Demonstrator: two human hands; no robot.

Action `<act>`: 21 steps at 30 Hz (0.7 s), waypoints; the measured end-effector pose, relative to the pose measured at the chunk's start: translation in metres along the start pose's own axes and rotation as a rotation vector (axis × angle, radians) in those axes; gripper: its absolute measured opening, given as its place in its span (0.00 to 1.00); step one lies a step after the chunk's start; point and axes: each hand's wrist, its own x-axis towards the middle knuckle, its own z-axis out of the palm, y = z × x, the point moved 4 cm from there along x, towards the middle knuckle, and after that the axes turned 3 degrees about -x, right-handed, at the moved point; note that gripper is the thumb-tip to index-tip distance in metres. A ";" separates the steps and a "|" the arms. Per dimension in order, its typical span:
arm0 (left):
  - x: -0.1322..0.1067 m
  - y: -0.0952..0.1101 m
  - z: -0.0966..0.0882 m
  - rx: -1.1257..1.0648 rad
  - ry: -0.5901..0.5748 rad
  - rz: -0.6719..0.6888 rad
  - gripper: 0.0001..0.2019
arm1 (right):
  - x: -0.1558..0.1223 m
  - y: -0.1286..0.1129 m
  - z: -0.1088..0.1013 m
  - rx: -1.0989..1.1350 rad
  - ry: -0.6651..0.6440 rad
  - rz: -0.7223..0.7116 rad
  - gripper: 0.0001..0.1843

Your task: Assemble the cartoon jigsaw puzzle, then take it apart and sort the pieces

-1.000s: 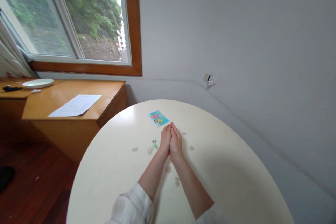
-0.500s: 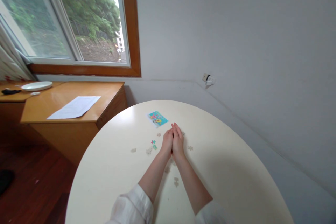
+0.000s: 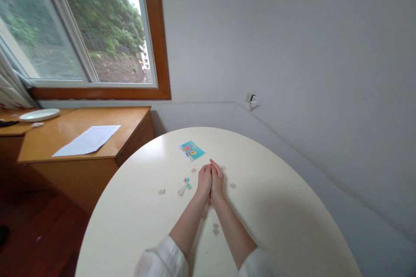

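Observation:
Above the middle of the round table, my left hand (image 3: 204, 178) and my right hand (image 3: 216, 178) are cupped together, palm to palm. Their fingers are closed, and whatever lies between the palms is hidden. Loose jigsaw puzzle pieces lie around them, most with a plain greyish side up. One plain piece (image 3: 233, 185) is right of my right hand, another (image 3: 216, 229) sits between my forearms. Left of my left hand is a small cluster with a green piece (image 3: 189, 186) and a plain piece (image 3: 181, 191). A colourful picture card (image 3: 192, 150) lies just beyond my hands.
The cream round table (image 3: 130, 225) stands near a white wall with a plugged-in socket (image 3: 253, 99). To the left is a wooden desk (image 3: 130, 132) bearing a paper sheet (image 3: 87, 140) and a white plate (image 3: 39, 115), below a window (image 3: 110, 30).
My hands stay together, with the fingers now more curled than before. The view has shifted slightly; the puzzle pieces and card appear unmoved on the table.

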 end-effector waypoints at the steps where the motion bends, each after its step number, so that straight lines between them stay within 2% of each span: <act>1: 0.000 -0.001 -0.001 0.001 0.004 -0.014 0.10 | 0.000 0.002 -0.001 0.000 0.005 -0.006 0.19; 8: -0.004 0.002 -0.002 -0.007 0.081 -0.054 0.09 | 0.001 0.013 -0.002 0.041 -0.001 0.020 0.13; 21: -0.004 0.011 -0.012 -0.075 0.160 -0.026 0.07 | -0.008 0.003 0.006 0.029 -0.050 -0.001 0.12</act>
